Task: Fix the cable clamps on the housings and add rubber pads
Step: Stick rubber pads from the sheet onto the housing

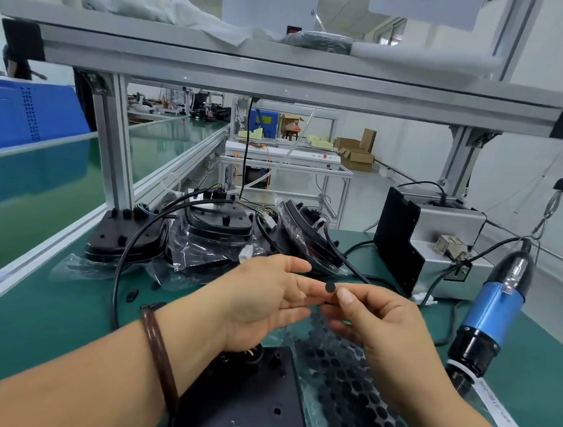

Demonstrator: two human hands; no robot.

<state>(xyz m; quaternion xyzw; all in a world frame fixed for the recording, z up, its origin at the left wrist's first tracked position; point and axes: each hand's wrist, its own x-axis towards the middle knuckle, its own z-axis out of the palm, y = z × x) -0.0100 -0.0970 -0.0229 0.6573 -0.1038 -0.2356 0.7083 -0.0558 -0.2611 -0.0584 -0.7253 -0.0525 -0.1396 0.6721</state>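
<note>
A black housing (247, 406) lies flat on the green mat right in front of me. To its right lies a clear sheet of round black rubber pads (353, 385). Both hands hover above them. A single small rubber pad (330, 288) sticks up at the tips of my left hand's fingers. My left hand (264, 301) is spread, fingers relaxed and straight. My right hand (372, 322) has its fingers curled, thumb and forefinger pinching at the pad's lower edge.
Several black housings (217, 227) with cables, some in plastic bags, are piled at the back of the mat. A blue electric screwdriver (489, 323) hangs at the right. A grey screw feeder box (435, 242) stands behind it. An aluminium frame shelf (252, 69) runs overhead.
</note>
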